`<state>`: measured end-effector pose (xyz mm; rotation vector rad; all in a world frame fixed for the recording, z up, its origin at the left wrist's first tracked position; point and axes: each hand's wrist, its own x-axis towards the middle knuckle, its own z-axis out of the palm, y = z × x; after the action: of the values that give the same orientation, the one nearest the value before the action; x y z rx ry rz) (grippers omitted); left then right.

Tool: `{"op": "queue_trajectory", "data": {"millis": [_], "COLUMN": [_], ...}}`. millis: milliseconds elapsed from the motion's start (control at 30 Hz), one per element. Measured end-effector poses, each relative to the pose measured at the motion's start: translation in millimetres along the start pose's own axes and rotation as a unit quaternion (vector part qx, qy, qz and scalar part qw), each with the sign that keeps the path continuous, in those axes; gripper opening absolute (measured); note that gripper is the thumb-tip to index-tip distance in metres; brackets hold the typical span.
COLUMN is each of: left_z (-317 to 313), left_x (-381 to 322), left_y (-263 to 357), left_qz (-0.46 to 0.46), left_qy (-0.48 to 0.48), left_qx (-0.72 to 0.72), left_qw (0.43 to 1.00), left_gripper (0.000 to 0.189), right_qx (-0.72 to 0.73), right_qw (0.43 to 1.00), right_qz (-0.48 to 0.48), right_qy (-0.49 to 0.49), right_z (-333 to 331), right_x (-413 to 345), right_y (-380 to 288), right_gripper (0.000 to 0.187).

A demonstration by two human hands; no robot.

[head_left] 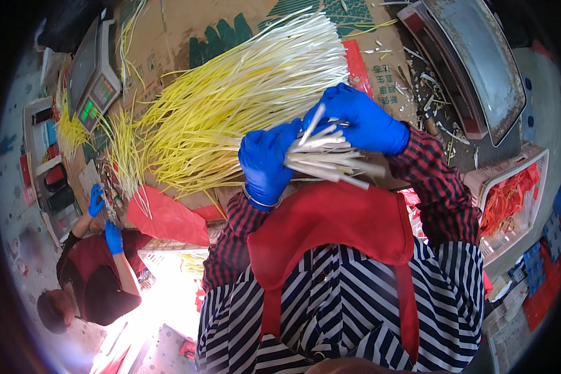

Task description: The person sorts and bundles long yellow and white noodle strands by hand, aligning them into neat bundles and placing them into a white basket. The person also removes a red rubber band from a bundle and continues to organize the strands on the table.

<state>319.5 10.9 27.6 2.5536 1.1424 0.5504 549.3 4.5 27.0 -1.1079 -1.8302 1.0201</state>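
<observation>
My left hand (267,161), in a blue glove, is closed around a bunch of blanched chives. White stalk ends (329,161) fan out to the right of my fist, and some are motion-blurred. Bent over the upper side of these ends is my gloved right hand (360,117). Its fingers are curled close to my left fingertips, and whatever lies between them is hidden. Beyond both hands spreads a large pile of blanched chives (257,89), white ends to the right and yellow leaves to the left.
Cardboard (177,28) lies beneath the pile. A digital scale (93,89) stands at left, a scale with a worn metal pan (477,61) at right. Trimmings (430,93) litter the right side. A crate (537,196) holds red strips. A co-worker's gloved hand (114,237) is at lower left.
</observation>
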Motion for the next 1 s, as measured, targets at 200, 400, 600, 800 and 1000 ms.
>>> {"op": "queue_trajectory", "data": {"millis": [200,400,600,800,1000], "left_z": [2,1,4,7,8], "left_x": [-17,-19,-11,-6,-17], "left_y": [-7,-8,-8,-3,-3], "left_qz": [0.096,0.056,0.098,-0.002,0.087], "left_qy": [0.053,0.034,0.045,-0.018,0.008], "left_qx": [-0.033,-0.046,-0.042,-0.042,-0.007], "left_qw": [0.993,0.997,0.993,0.999,0.996], "left_gripper": [0.035,0.038,0.046,0.051,0.044], "right_qx": [-0.303,-0.348,-0.049,0.116,-0.066], "right_qw": [0.950,0.934,0.990,0.988,0.994], "right_qz": [0.030,-0.004,0.102,0.096,0.068], "right_qy": [0.067,0.087,0.085,-0.020,0.046], "right_z": [12,19,9,8,-2], "right_x": [0,-1,-5,-17,-22], "right_y": [27,35,30,11,16], "right_gripper": [0.011,0.008,0.012,0.017,0.015]}}
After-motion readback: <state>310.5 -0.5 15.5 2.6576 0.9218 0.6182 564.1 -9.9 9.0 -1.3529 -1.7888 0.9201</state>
